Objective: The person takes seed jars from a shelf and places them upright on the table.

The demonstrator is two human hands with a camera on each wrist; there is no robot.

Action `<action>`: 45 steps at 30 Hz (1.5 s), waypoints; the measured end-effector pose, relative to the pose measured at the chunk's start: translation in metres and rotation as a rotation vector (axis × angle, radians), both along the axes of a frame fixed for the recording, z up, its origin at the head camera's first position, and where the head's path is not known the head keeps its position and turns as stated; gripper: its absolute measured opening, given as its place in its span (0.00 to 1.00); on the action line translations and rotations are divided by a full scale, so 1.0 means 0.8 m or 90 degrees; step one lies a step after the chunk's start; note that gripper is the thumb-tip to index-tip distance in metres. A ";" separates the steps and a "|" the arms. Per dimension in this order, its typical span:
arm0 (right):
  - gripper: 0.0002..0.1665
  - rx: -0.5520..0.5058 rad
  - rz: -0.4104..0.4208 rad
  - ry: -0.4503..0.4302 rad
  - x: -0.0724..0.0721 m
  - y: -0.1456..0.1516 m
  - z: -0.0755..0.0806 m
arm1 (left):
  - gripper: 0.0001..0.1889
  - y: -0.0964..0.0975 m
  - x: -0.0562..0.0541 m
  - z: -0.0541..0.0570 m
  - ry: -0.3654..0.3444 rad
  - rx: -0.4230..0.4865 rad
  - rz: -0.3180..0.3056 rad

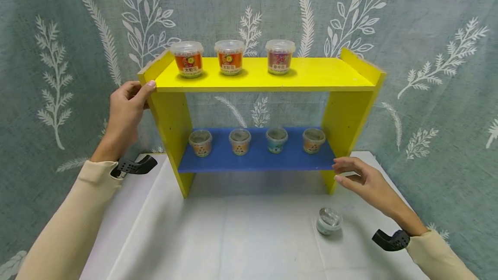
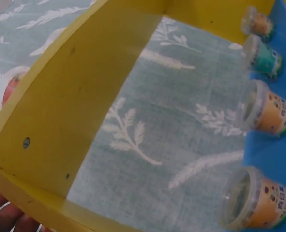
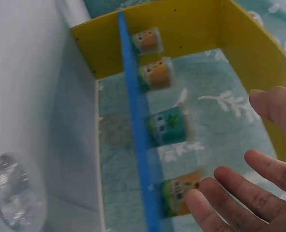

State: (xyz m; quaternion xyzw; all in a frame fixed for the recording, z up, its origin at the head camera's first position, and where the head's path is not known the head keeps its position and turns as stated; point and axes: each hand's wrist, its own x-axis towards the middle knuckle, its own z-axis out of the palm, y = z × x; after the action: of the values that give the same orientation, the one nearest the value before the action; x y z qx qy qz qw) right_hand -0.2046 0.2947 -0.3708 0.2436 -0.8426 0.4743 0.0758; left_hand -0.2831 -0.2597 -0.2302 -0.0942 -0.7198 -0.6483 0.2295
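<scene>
A yellow two-tier shelf (image 1: 264, 72) with a blue lower board (image 1: 256, 165) stands on the white table. My left hand (image 1: 128, 105) grips its upper left corner, thumb on the front edge; in the left wrist view only some fingers (image 2: 9, 217) show behind the yellow side. My right hand (image 1: 367, 185) holds nothing, its fingers loosely bent close to the right end of the blue board. In the right wrist view those fingers overlap the nearest orange-labelled tub (image 3: 179, 195). Below that hand a clear-topped plastic tub (image 1: 329, 221) lies tilted on the table.
Three lidded tubs stand on the yellow top, two with orange labels (image 1: 189, 60) and one with a purple label (image 1: 279, 58). Several tubs line the blue board, among them a teal one (image 1: 276, 144). A patterned green cloth (image 1: 439, 111) hangs behind and at the sides.
</scene>
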 end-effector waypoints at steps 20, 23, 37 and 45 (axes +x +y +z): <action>0.28 0.009 0.029 0.062 -0.015 -0.031 0.084 | 0.20 0.000 0.003 0.000 0.012 -0.021 0.011; 0.27 0.006 0.025 0.065 -0.019 -0.035 0.094 | 0.21 -0.001 0.004 0.000 0.012 -0.024 0.012; 0.26 -0.014 0.020 0.072 -0.027 -0.053 0.142 | 0.20 -0.003 0.003 -0.003 0.001 -0.046 0.022; 0.25 -0.039 0.031 0.078 -0.035 -0.065 0.171 | 0.19 -0.001 0.004 -0.001 -0.001 -0.030 0.025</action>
State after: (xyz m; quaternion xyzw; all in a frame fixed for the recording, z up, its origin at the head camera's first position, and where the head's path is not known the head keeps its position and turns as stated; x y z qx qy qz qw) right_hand -0.2329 0.2429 -0.2338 0.2903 -0.8152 0.4860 0.1229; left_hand -0.2802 -0.2604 -0.2311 -0.0845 -0.7370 -0.6264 0.2393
